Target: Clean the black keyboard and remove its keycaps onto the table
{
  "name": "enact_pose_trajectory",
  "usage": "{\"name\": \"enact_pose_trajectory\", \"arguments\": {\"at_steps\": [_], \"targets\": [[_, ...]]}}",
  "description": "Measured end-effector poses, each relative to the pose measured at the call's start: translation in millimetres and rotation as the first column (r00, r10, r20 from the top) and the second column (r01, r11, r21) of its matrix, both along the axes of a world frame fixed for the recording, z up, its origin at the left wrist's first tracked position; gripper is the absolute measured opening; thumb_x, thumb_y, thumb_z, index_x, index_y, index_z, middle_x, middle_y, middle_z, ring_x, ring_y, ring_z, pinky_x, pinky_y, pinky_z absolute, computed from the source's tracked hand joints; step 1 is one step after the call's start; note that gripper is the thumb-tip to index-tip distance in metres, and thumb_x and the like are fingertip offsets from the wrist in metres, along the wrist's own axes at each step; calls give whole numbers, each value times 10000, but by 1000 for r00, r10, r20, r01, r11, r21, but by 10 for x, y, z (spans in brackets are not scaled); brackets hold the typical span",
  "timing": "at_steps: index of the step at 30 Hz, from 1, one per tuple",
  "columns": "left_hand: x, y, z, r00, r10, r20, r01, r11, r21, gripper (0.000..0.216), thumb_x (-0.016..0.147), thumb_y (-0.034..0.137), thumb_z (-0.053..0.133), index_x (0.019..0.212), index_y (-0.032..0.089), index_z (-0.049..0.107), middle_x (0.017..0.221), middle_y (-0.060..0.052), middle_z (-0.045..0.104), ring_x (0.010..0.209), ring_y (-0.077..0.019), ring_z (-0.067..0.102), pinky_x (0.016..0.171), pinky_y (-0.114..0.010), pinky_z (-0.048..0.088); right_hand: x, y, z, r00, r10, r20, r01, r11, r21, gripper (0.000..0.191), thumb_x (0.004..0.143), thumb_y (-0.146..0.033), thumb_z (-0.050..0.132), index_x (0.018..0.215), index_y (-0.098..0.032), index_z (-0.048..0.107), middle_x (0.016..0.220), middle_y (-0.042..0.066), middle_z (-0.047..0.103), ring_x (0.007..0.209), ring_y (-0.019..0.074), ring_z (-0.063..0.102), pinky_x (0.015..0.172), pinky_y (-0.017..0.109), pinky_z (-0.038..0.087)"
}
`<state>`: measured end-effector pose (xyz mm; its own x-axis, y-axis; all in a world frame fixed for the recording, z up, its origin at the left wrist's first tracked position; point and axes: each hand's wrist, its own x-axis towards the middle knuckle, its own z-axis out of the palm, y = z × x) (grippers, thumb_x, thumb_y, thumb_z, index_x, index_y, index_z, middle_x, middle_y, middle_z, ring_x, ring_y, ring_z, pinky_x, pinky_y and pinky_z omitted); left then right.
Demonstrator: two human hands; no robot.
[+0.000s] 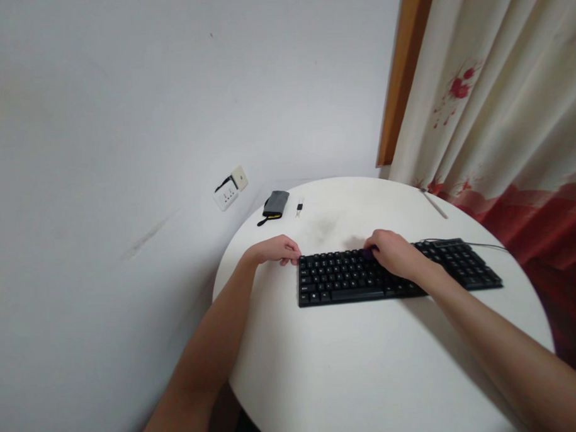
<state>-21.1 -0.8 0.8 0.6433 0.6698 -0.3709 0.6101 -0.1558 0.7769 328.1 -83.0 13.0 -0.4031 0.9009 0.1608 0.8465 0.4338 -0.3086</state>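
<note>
A black keyboard lies flat across the round white table, its number pad on the right. My left hand is closed at the keyboard's upper left corner, thumb and fingers pinched against its edge. Over the upper middle keys is my right hand, its fingers wrapped round a small dark purple thing. Most of that thing is hidden by the fingers, so its kind cannot be made out. The right hand and wrist cover part of the keys.
A grey pouch with a black strap lies at the table's back left, beside a small black-and-clear item. A thin stick-like object rests near the right rim. Behind the keyboard runs a thin black cable. Wall and curtain border the table.
</note>
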Motion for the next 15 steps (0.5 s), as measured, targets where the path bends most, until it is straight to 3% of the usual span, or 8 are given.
{"name": "enact_pose_trajectory", "arguments": {"at_steps": [3,6,8,10,12,15], "targets": [[-1,1,-3,1000,2,-11,-2,1000,8,318,762,460,673,803,146,708,747,-36,689,496,-83,506,501,-210,356,48,27,39,999,-44,-15,44,998,44,350,777,-76,464,936,-155,765,930,137,703,902,278,646,831,384,466],[1,5,-11,1000,10,-18,-10,1000,9,323,758,465,676,797,146,706,742,-36,689,489,-81,502,496,-210,350,-54,-76,129,976,164,-142,-166,986,3,324,797,-81,490,955,-184,753,960,95,707,907,227,647,851,337,468],[3,5,-14,1000,13,-15,-13,1000,2,323,756,464,678,794,145,706,741,-39,691,488,-82,502,496,-211,352,-151,-173,184,917,335,-218,-355,933,-59,315,806,-67,503,953,-205,746,969,63,711,891,187,649,846,296,470],[5,3,-11,1000,13,-12,-13,1000,-2,323,755,463,680,796,144,708,743,-41,694,489,-83,504,494,-211,352,-208,-234,204,870,429,-241,-463,880,-105,310,808,-56,516,946,-216,742,969,45,714,880,167,649,837,273,469],[5,0,-2,1000,7,-6,-7,1000,0,322,759,462,679,798,144,709,747,-42,696,492,-83,506,496,-211,354,-190,-223,182,884,423,-196,-450,886,-116,305,801,-49,522,938,-212,740,961,46,715,880,172,646,837,278,465],[1,-4,7,1000,-3,0,3,1000,5,319,767,459,676,804,144,708,751,-39,695,496,-81,506,500,-209,355,-49,-100,109,965,258,-49,-261,962,-82,292,782,-47,516,917,-185,736,928,75,711,875,207,638,828,310,460]]}}
